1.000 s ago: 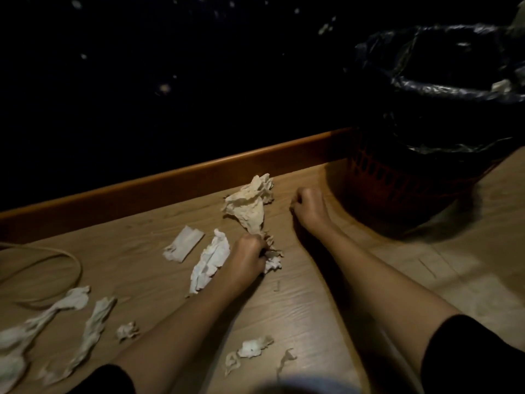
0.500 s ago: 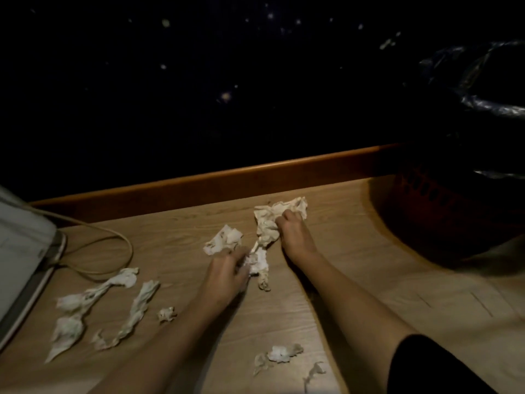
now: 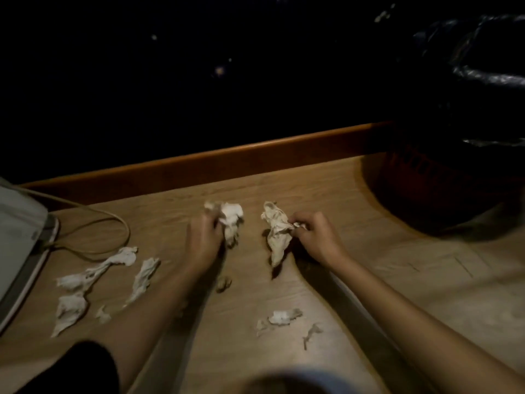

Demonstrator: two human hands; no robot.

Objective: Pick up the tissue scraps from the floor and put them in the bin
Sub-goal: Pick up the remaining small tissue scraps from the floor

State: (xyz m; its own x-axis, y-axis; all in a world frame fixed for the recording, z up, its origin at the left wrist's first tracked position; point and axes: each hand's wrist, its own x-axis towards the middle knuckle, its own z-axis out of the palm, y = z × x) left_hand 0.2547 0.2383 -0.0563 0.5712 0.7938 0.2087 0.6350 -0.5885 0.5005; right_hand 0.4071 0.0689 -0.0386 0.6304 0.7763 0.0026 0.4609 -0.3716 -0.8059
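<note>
My left hand (image 3: 203, 241) grips a bunch of white tissue scraps (image 3: 231, 220) just above the wooden floor. My right hand (image 3: 314, 237) pinches a larger crumpled tissue (image 3: 277, 237), which hangs down to the floor. Loose scraps lie around: a long twisted piece (image 3: 93, 273) and a strip (image 3: 143, 277) at the left, a small ball (image 3: 223, 283) under my left wrist, and small bits (image 3: 282, 318) between my forearms. The bin (image 3: 460, 177), red with a black bag liner, stands at the far right, partly cut off by the frame.
A wooden skirting board (image 3: 227, 159) runs along the dark wall behind the scraps. A white appliance (image 3: 20, 245) with a pale cable (image 3: 113, 223) sits at the left edge. Bare floor lies between my right arm and the bin.
My hands have drawn apart, each lifting a tissue clump: the left took the white scraps, the right raised the large crumpled piece. The view has shifted slightly left.
</note>
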